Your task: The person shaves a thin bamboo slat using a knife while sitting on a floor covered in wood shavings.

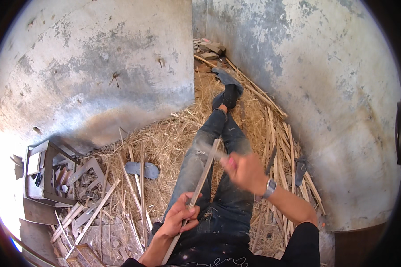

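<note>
Over my lap slants a long, narrow wooden strip (203,174), its far tip between my shins and its near end against my dark shirt. The fingers of my left hand (181,216) are wrapped round its lower half. My right hand (246,172) is closed, smeared by motion, beside the strip's upper part. From its fist a knife (218,154) with a reddish handle reaches left across the strip; the blade is blurred, and I cannot tell whether it touches the wood. My outstretched legs in worn jeans (187,178) lie under both hands, ankles crossed.
Straw-like shavings (165,138) cover the floor around my legs. Long wooden strips (272,133) lie along the right wall, more on the left. A grey sandal (142,170) rests left of my knees. A wooden frame (44,171) holds scraps at far left. Stones (209,49) fill the far corner.
</note>
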Demonstrator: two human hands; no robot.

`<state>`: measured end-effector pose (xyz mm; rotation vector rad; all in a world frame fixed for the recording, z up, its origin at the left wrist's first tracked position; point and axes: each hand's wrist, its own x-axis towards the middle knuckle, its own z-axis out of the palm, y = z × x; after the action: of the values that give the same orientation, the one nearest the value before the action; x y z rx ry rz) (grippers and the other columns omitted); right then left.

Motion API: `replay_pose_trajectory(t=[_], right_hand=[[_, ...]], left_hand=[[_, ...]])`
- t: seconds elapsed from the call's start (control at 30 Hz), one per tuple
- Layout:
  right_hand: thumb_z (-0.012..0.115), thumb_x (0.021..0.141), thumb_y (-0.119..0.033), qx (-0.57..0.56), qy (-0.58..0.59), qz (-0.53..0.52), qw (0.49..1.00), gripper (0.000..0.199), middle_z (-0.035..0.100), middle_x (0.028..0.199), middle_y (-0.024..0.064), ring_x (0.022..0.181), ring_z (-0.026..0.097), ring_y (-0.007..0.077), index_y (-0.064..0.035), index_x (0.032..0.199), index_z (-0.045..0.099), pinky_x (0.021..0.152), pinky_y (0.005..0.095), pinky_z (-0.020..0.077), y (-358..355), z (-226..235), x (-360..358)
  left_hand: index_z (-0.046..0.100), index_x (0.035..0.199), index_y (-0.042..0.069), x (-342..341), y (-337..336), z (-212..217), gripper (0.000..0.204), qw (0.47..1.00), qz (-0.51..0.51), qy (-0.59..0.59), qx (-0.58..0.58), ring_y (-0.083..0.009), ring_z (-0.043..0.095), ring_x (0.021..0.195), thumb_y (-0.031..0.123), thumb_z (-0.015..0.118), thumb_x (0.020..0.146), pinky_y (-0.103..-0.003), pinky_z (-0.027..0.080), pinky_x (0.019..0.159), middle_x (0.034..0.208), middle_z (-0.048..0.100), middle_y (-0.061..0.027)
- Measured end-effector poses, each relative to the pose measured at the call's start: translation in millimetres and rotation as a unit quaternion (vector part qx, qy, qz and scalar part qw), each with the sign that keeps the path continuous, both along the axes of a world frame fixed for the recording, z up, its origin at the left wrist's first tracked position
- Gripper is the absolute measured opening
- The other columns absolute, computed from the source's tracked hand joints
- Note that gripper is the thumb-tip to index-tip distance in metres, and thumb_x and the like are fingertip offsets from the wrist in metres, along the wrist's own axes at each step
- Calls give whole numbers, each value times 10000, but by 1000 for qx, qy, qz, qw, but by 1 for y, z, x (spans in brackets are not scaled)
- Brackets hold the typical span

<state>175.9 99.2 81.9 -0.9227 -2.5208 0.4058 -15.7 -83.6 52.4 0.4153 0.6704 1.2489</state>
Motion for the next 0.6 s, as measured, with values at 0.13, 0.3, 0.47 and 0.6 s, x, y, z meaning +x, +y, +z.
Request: replay_pose_trajectory(t=[0.13,0.3,0.47,0.6], right_hand=[[606,984,-525,-11,4,109,994,519,573,522,161,466,604,359,-94,697,639,463,456,475,-29,-12,3],[604,985,-517,-10,6,42,999,522,597,556,163,486,616,366,-92,683,641,465,452,472,8,-5,-1],[623,983,-478,42,17,54,997,517,552,535,163,483,578,360,-81,654,592,492,448,455,42,-12,7],[615,993,-482,-101,143,-86,981,483,568,562,161,510,601,361,-94,705,611,493,449,454,54,2,2]], left_hand=[[397,1415,32,11,9,-4,445,998,30,47,6,-71,229,473,147,572,1023,-211,248,400,708,360,-22],[408,1419,50,2,8,-3,430,1000,11,17,5,-73,235,479,160,559,1031,-208,242,402,717,357,-20],[378,1433,60,-1,3,-5,420,1000,-5,0,17,-72,269,467,191,526,1063,-222,249,418,712,359,-4],[324,1536,129,0,0,-7,488,995,-35,-83,47,-60,235,385,224,487,1086,-211,252,396,657,340,13]])
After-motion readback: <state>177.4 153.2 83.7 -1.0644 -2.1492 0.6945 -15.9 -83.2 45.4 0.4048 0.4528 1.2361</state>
